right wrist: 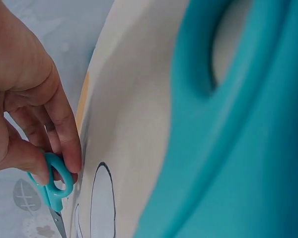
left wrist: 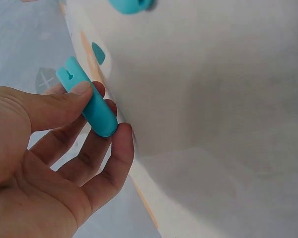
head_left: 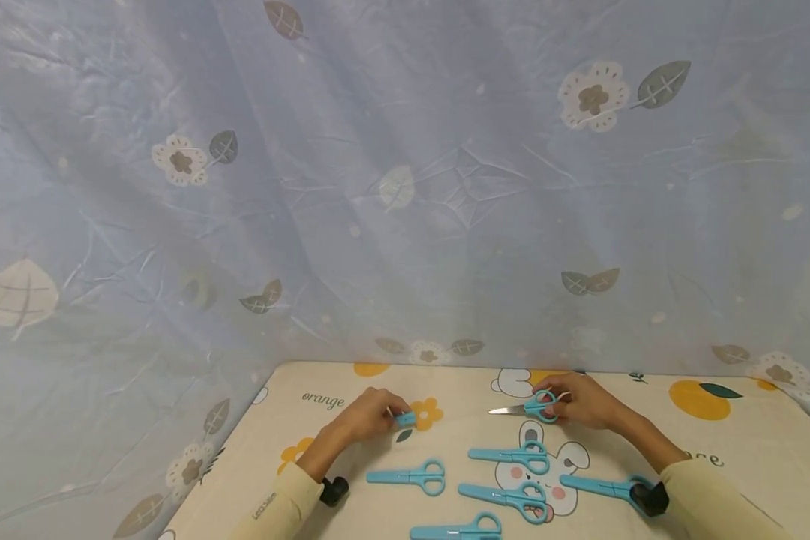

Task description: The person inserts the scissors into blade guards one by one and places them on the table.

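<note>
My left hand [head_left: 371, 415] pinches a blue blade cover [left wrist: 93, 101] between thumb and fingers; its slotted end points up and away in the left wrist view. My right hand [head_left: 583, 401] grips a small pair of scissors [head_left: 536, 407] by its blue finger loops. The bare metal blades [head_left: 506, 410] point left, toward the cover, with a gap between the two. In the right wrist view the thumb and fingers hold the loops [right wrist: 59, 181], and part of the blades shows at the bottom edge.
Several covered blue scissors lie nearer on the patterned cloth [head_left: 337, 450]: one pair [head_left: 408, 476] at left, others [head_left: 509, 455] in the middle, one [head_left: 607, 486] beneath the right wrist. A wrinkled pale-blue curtain [head_left: 405, 225] hangs behind the table.
</note>
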`<state>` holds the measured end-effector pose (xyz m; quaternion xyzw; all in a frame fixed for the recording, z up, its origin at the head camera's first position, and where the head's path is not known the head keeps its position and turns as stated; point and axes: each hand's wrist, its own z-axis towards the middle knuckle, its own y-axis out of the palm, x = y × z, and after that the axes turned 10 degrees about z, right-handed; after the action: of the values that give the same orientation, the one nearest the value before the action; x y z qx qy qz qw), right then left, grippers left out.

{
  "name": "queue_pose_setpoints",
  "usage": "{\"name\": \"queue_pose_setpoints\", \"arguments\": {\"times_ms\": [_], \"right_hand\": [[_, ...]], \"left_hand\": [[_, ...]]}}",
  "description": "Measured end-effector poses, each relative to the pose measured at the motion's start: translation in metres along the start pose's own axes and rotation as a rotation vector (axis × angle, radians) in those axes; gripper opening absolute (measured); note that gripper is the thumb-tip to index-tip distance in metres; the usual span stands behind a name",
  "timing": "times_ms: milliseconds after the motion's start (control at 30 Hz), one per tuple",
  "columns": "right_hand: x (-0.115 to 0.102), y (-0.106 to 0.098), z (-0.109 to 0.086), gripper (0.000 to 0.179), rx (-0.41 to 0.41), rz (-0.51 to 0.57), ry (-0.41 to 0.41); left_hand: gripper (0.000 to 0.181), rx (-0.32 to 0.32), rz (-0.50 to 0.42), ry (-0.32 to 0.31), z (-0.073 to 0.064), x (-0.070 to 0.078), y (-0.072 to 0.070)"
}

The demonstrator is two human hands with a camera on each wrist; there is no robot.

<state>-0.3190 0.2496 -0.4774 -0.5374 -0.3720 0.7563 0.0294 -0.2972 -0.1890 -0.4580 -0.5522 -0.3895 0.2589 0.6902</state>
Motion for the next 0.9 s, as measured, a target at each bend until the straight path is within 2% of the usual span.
{"name": "queue_pose_setpoints", "arguments": {"times_ms": [100, 200, 433, 567, 733, 900], "right_hand": [[0.0, -0.002, -0.002, 0.03, 0.015, 0.028, 0.023], [-0.003, -0.005, -0.005, 0.031, 0.022, 0.103, 0.069], [-0.009, -0.016, -0.014, 0.044, 0.028, 0.285, 0.15], [-0.01, -0.021, -0.027, 0.051, -0.003, 0.36, 0.155], [-0.019, -0.021, -0.046, 0.054, -0.025, 0.428, 0.165], [-0.029, -0.016, -0.061, 0.052, -0.013, 0.461, 0.203]], "left_hand": [[0.042, -0.013, -0.01, -0.017, 0.001, 0.0, -0.001], [0.043, -0.021, -0.025, -0.028, 0.002, -0.001, -0.002], [0.049, -0.031, -0.121, -0.033, -0.002, -0.001, -0.009], [0.055, -0.036, -0.159, -0.024, -0.005, -0.002, -0.012], [0.047, -0.059, -0.234, -0.019, -0.009, -0.002, -0.016], [0.042, -0.068, -0.314, -0.053, -0.012, 0.001, -0.021]]}}
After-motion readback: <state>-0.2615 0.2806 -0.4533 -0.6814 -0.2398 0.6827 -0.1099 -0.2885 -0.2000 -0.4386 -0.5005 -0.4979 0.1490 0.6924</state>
